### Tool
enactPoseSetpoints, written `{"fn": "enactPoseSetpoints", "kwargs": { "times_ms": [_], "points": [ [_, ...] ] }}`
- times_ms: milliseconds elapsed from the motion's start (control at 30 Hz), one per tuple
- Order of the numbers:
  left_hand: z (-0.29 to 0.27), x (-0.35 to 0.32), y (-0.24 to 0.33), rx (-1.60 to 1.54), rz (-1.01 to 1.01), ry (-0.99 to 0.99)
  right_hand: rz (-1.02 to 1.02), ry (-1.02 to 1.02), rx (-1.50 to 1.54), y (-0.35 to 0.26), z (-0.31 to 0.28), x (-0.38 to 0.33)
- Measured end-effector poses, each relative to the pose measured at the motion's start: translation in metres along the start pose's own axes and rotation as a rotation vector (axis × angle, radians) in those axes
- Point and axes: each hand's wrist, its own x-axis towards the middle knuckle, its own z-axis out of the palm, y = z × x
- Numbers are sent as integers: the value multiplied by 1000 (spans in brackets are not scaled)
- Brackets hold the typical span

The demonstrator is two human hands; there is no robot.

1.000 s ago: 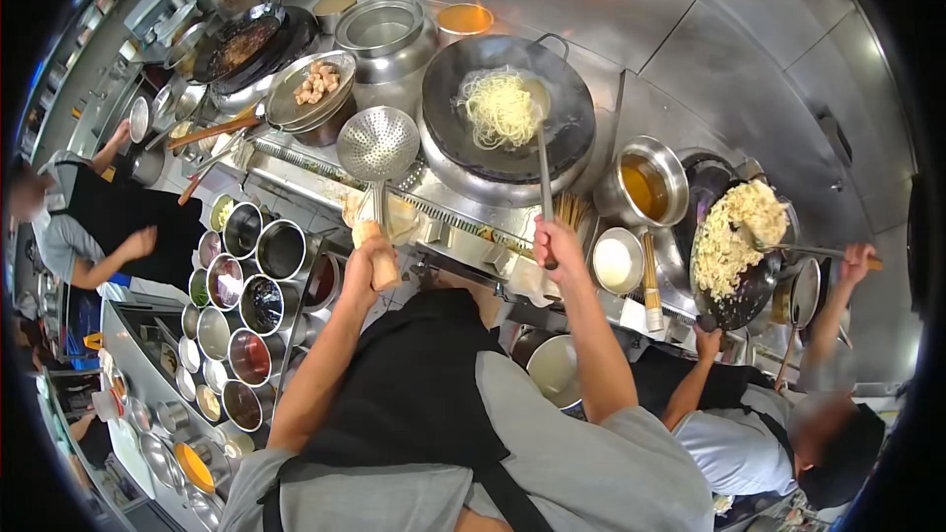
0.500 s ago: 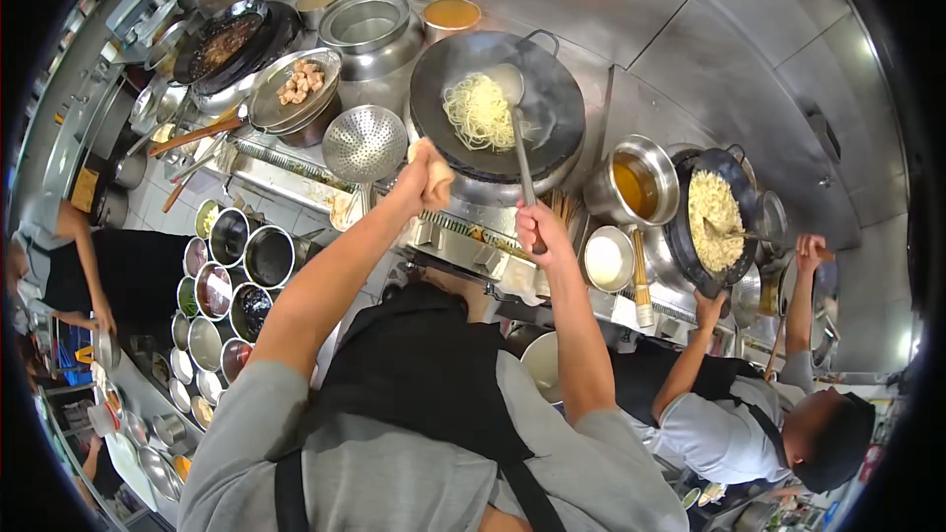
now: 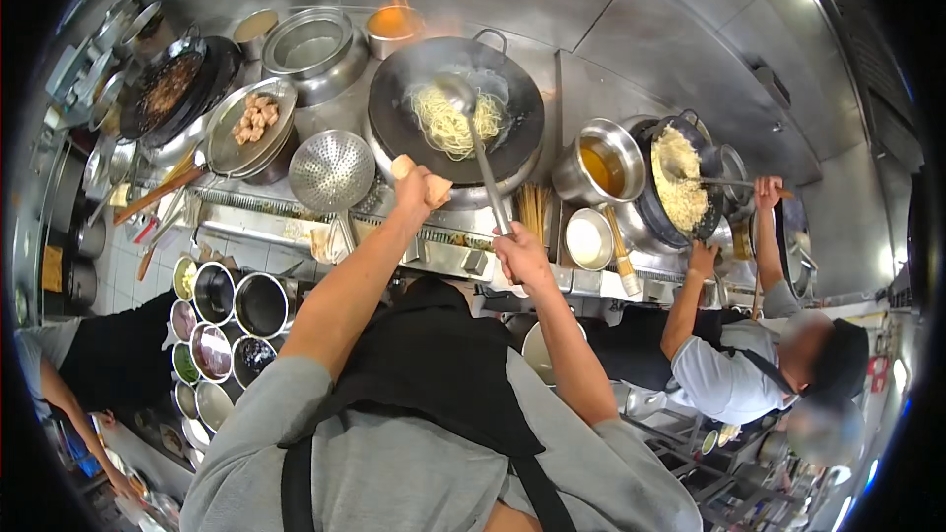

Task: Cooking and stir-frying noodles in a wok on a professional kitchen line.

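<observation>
A dark wok (image 3: 519,108) sits on the stove in front of me, with pale yellow noodles (image 3: 439,126) in it. My left hand (image 3: 424,187) is closed round a folded tan cloth (image 3: 405,166) at the wok's near left rim; whatever the cloth covers is hidden. In my right hand (image 3: 522,259) is the long handle of a metal ladle (image 3: 455,94). The ladle's round bowl rests on or just over the noodles. Thin steam hangs above the wok.
Left of the wok are a perforated skimmer (image 3: 332,169) and a strainer with meat chunks (image 3: 258,118). To the right stand a pot of amber liquid (image 3: 598,160) and a white bowl (image 3: 589,239). A co-worker (image 3: 724,365) stirs another wok (image 3: 650,177). Several ingredient pots (image 3: 261,303) stand lower left.
The view has shifted, moving the stove leftward in the picture. The noodles now spread wider across the wok, with the ladle's bowl over them. Orange flame-like light shows behind the wok, by the orange-filled container.
</observation>
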Motion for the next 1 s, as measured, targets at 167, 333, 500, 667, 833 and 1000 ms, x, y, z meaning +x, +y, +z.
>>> {"fn": "enactPoseSetpoints", "kwargs": {
  "times_ms": [167,333,500,667,833,1000],
  "points": [
    [16,-18,7,-51,-21,31,-86,219,97,1,-2,30],
    [10,-11,5,-38,-27,-17,62,148,499,14,6,37],
    [-9,-45,40,101,-255,-302,34,272,85,19,4,49],
    [-13,-74,51,133,-567,-328,-109,403,-387,88,-13,128],
    [-64,-73,58,200,-402,-426,-256,407,-490,72,45,72],
    [-72,-68,77,150,-464,-659,-37,98,-239,19,46,14]
  ]
}}
